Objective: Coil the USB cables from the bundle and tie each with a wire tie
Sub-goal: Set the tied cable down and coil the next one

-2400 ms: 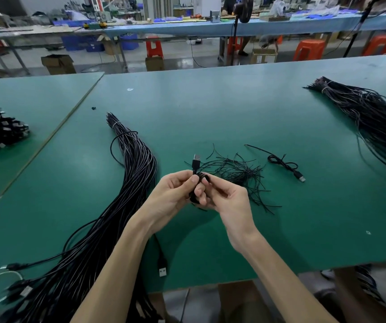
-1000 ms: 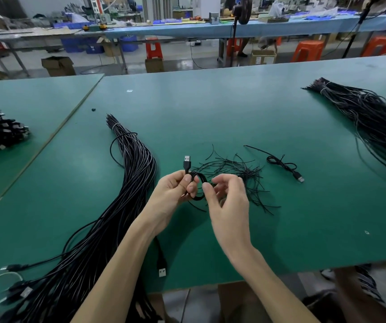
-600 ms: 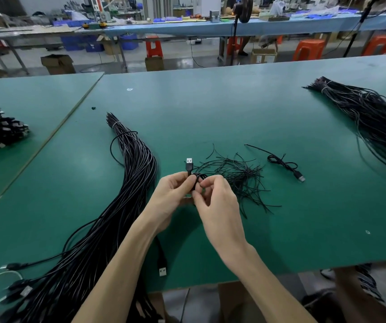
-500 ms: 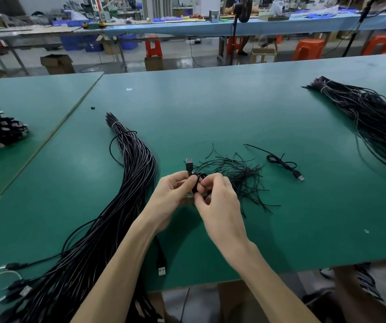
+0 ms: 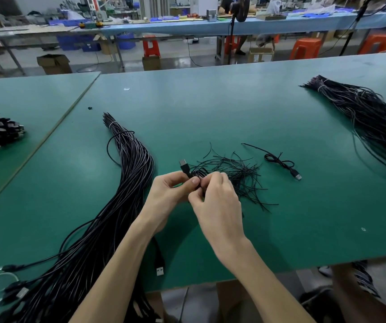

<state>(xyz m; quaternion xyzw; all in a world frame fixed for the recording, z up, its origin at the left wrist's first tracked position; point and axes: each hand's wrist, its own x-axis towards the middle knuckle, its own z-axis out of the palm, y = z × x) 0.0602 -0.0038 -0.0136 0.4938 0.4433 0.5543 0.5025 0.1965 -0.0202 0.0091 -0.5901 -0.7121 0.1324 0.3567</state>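
Coil [image 5: 197,174] pinched by both grips, left hand [image 5: 168,192] and right hand [image 5: 220,203] curled tight together; its loop, open a second ago, now closed. Plug [image 5: 184,165] juts at 11 o'clock.

A: What can be seen of the person?

B: Only 2 arms, which enter from the bottom edge of the view. The left forearm [image 5: 117,276] and right forearm [image 5: 259,273] are bare along their whole visible length. Both are slim, with smooth outlines.

A: And the hands?

B: The left hand [image 5: 171,192] and right hand [image 5: 217,201] are bare too, with long, slender fingers. The nails are short and trimmed. The left thumbnail [image 5: 195,180] is the 1 seen most plainly, and it is rounded at the tip.
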